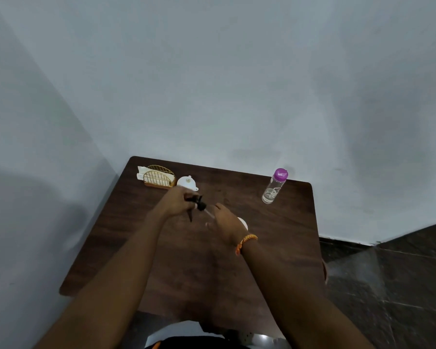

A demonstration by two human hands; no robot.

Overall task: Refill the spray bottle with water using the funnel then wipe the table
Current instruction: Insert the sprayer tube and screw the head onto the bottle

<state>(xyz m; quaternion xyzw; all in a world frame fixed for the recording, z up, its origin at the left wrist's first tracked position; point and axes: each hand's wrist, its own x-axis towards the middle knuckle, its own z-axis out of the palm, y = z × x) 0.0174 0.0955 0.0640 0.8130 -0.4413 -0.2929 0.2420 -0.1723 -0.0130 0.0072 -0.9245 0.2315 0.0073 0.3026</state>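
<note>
My left hand [178, 201] grips the black spray head [198, 204], lifted off the bottle, its thin tube slanting down to the right. My right hand [227, 222] is curled round the white spray bottle [243, 222], which stands on the brown table [275, 235] and is mostly hidden behind the hand. A white funnel [186, 183] lies on the table just beyond my left hand. A clear water bottle [273, 188] with a purple cap stands at the far right of the table.
A gold wire holder with white tissues [157, 176] sits at the table's far left corner, next to the funnel. Pale walls border the table on the left and behind. Dark tiled floor [400, 285] lies to the right.
</note>
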